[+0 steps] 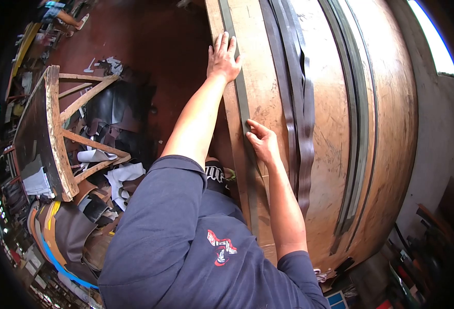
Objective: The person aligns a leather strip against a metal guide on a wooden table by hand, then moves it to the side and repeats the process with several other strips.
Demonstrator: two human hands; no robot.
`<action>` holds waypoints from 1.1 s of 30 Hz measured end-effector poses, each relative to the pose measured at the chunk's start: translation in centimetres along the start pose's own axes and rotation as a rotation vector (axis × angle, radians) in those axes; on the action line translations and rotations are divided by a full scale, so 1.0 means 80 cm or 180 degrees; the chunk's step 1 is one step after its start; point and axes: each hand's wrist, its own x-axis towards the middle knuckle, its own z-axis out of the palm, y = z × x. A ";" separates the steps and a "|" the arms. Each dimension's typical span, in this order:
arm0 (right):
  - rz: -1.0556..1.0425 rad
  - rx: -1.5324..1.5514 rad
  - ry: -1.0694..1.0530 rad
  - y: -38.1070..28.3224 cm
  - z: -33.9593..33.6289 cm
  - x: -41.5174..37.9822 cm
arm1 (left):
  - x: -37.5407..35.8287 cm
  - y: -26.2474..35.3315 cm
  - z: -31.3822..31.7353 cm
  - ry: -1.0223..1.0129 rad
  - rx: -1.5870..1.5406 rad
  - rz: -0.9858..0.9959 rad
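A long dark strip [241, 95] runs along the near edge of the wooden table [325, 129]. My left hand [224, 61] lies on the strip's far part, fingers stretched out over it and the table edge. Closer to my body, my right hand [262, 140] is at the same strip, index finger and thumb at its edge with a small gap between them, the other fingers curled. Whether the fingertips grip the strip is not clear. Beyond the right hand lie several dark, wavy strips [303, 113], side by side on the table.
More long strips [358, 113] lie farther across the table. At left stands a wooden frame [59, 139] with scraps [124, 177] heaped around it on the floor. A person's leg [68, 19] shows at top left. A wall [435, 113] is at right.
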 end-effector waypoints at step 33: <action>0.0050 -0.0237 0.0396 -0.017 0.013 -0.010 | -0.078 0.028 -0.036 -0.0678 0.0393 0.0402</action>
